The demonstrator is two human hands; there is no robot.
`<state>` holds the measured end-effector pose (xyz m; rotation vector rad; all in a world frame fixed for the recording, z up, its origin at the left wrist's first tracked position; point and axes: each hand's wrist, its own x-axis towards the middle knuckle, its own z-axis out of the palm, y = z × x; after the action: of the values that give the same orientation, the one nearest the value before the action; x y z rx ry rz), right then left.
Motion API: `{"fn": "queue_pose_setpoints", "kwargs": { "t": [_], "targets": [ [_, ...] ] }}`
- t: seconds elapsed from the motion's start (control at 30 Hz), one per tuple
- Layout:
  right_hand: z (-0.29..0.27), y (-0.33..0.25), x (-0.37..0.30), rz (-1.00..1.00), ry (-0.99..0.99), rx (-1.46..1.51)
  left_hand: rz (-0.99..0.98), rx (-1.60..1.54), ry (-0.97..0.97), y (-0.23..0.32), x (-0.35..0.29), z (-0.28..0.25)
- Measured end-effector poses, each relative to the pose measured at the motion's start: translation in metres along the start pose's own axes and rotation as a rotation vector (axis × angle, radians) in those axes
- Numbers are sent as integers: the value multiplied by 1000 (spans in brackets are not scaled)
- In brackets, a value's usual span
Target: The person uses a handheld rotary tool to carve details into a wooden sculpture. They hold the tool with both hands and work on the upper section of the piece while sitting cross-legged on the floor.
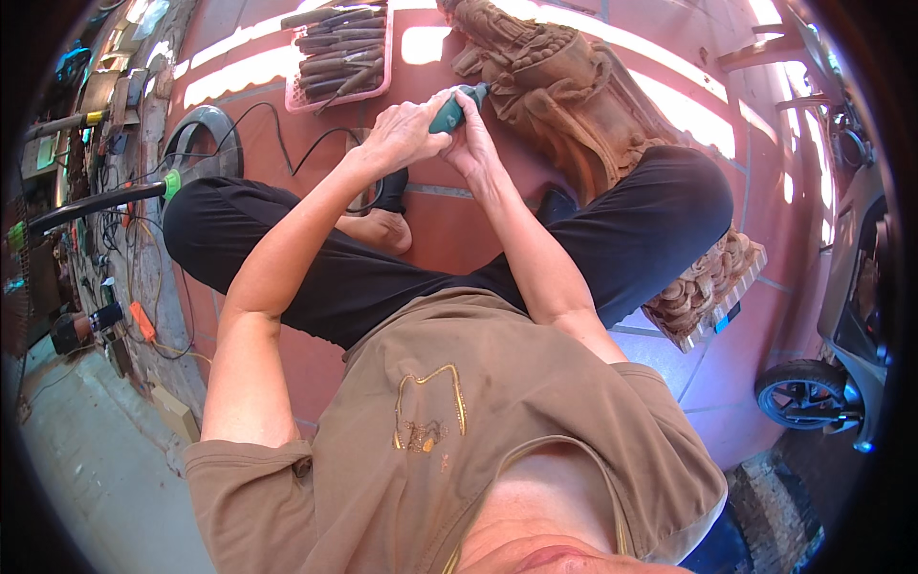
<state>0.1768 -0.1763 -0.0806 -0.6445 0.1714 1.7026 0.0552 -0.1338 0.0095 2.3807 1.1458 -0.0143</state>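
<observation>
Tool (pixel 448 116), green, just left of carving (pixel 550 84): probably light, stiff, best held round middle. Left hand (pixel 405 135) and right hand (pixel 471 145) curled around it. Carving likely heavy, fragile.

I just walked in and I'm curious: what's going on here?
A person is holding a green tool, with the left grip and right grip both on it. It points toward a big brown carving; whether it touches is hard to tell. A pink basket full of tools sits farther left.
</observation>
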Motion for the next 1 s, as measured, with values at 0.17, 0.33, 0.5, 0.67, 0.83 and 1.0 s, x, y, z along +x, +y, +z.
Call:
{"fn": "queue_pose_setpoints", "kwargs": {
  "t": [0.17,0.33,0.5,0.67,0.83,1.0],
  "targets": [
    [-3,4,2,-13,25,40,-6,11,-11,1,-1,-1],
    [-3,1,-1,18,7,57,4,-1,-19,2,-1,-2],
    [1,0,-6,21,-10,61,28,-10,-13,3,-1,-4],
    [-1,1,-6,-5,34,50,18,-23,-36,9,-2,-8],
    [-2,0,-6,6,14,69,36,-39,-6,5,-2,-4],
    [-2,-4,-6,-7,3,68,80,-45,30,2,1,-1]
  ]
}}
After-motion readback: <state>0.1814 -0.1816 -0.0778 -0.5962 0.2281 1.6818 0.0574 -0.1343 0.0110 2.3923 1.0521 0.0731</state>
